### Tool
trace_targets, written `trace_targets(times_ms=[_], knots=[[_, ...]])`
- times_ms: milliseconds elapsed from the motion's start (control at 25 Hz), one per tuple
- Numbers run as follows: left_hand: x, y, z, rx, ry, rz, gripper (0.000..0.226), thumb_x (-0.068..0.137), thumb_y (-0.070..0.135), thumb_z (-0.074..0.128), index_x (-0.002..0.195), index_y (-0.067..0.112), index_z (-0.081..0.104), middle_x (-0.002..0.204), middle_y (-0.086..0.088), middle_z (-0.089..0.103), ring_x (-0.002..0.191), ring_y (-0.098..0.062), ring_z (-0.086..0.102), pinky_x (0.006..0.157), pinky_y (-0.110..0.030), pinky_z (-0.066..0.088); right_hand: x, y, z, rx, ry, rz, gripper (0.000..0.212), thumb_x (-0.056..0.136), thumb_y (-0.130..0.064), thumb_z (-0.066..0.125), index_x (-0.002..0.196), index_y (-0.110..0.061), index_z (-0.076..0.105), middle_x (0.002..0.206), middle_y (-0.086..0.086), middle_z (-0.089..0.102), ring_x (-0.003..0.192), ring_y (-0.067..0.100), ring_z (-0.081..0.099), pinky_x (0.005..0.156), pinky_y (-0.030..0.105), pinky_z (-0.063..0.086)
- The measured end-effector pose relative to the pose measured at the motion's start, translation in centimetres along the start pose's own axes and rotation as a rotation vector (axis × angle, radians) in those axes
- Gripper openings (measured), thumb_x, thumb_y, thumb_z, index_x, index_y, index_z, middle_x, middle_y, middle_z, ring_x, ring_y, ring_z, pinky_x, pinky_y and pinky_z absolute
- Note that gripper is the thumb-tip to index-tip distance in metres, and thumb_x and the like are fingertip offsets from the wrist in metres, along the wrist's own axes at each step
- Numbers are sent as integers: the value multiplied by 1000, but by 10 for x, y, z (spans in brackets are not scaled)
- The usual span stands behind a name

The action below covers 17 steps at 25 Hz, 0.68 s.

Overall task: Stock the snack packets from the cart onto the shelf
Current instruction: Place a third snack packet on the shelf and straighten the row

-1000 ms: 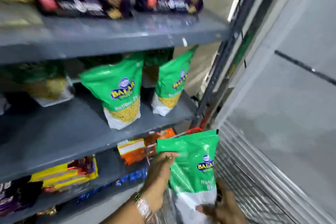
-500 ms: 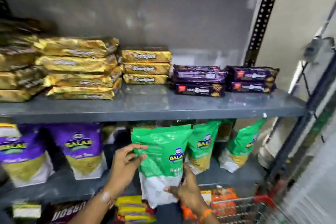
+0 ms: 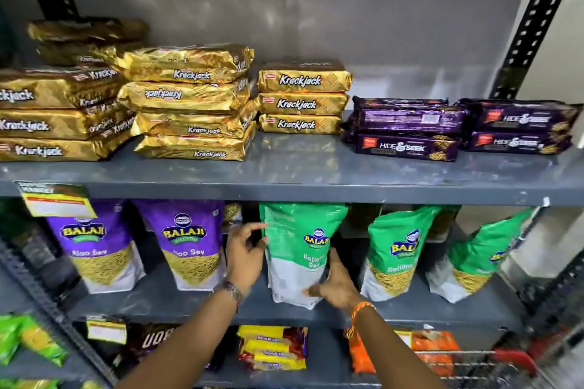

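Observation:
A green Balaji Ratlami Sev packet (image 3: 300, 249) stands upright on the middle grey shelf (image 3: 189, 306), between purple and green packets. My left hand (image 3: 245, 257) holds its upper left edge with thumb and fingers. My right hand (image 3: 335, 286) grips its lower right corner, near the shelf surface. Two more green Ratlami Sev packets (image 3: 396, 253) lean to its right. Only the cart's wire rim with a red handle (image 3: 505, 355) shows at the bottom right.
Two purple Aloo Sev packets (image 3: 189, 243) stand left of my hands. The upper shelf (image 3: 300, 174) carries gold Krackjack stacks (image 3: 189, 101) and purple Hide & Seek packs (image 3: 407, 129). Biscuit packs (image 3: 271, 347) lie on the lower shelf. A black perforated upright (image 3: 534, 22) bounds the right side.
Both hands have lifted the green packet from the cart up to the middle shelf and stood it there, further in than half a second ago. The view swung from the cart to the shelves.

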State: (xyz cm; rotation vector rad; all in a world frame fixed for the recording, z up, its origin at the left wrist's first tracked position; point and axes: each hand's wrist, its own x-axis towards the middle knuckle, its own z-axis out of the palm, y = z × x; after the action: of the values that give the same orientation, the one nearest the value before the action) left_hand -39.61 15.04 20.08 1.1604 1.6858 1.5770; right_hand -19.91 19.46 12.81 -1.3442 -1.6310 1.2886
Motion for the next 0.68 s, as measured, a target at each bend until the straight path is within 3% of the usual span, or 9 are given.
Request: trace_targets(times_ms=[80, 160, 240, 360, 440, 480, 560, 640, 680], knots=[[-28, -5, 14, -226, 58, -257, 8, 82, 8, 66, 80, 15, 63, 74, 4, 62, 74, -19, 57, 61, -19, 44, -2, 4, -1, -14, -52, -21, 112, 48, -1, 89, 144, -22, 34, 132, 2, 63, 123, 20, 60, 101, 31, 52], [-56, 0, 27, -339, -55, -579, 18, 90, 34, 59, 93, 16, 58, 77, 1, 57, 70, -19, 52, 58, -26, 39, -7, 13, 2, 4, -62, -83, 105, 56, 5, 81, 145, -23, 32, 136, 1, 61, 127, 18, 58, 106, 39, 50], [-71, -4, 37, -383, -164, -725, 30, 97, 50, 41, 109, 24, 51, 94, -2, 55, 74, -12, 52, 60, -26, 40, -17, 15, 6, 22, -30, -89, 91, 62, 7, 72, 139, -27, 38, 132, -5, 62, 123, 11, 60, 103, 41, 52], [-76, -28, 37, -324, -138, -647, 72, 67, 84, 46, 100, 21, 53, 102, -4, 56, 86, -19, 55, 71, -30, 44, -31, 27, 16, 9, 32, -66, 81, 71, 14, 66, 125, -40, 41, 114, -24, 68, 108, -7, 63, 85, 24, 55], [-78, -40, 31, -368, -109, -555, 66, 64, 81, 54, 90, 20, 53, 98, -4, 60, 92, -20, 57, 79, -38, 46, -36, 34, 21, -19, 96, -35, 87, 75, 18, 61, 132, -42, 35, 109, -15, 69, 102, -1, 64, 82, 14, 50], [-77, -50, 28, -390, -110, -532, 63, 63, 78, 60, 92, 22, 53, 97, -4, 62, 93, -21, 58, 83, -41, 46, -39, 33, 23, -37, 102, -27, 90, 76, 20, 57, 137, -40, 30, 107, -10, 66, 95, -4, 63, 80, 11, 48], [-78, -65, 20, -441, -163, -452, 78, 52, 77, 72, 104, 21, 52, 101, -7, 64, 99, -27, 63, 92, -41, 46, -47, 26, 24, -44, 31, -17, 87, 76, 25, 46, 142, -28, 28, 100, -7, 63, 85, -14, 60, 79, 5, 45], [-77, -82, 15, -375, -233, -303, 88, 53, 68, 80, 119, 19, 48, 122, -9, 59, 123, -35, 54, 106, -46, 43, -51, 20, 26, -76, -25, -15, 82, 75, 24, 41, 136, -31, 39, 97, -10, 61, 94, -8, 62, 87, 6, 45], [-77, -84, 15, -258, -238, -229, 91, 51, 63, 84, 123, 20, 47, 127, -8, 54, 125, -33, 52, 108, -46, 41, -53, 20, 25, -84, -41, -22, 83, 73, 21, 41, 130, -40, 44, 99, -8, 60, 101, 1, 62, 94, 11, 47]])
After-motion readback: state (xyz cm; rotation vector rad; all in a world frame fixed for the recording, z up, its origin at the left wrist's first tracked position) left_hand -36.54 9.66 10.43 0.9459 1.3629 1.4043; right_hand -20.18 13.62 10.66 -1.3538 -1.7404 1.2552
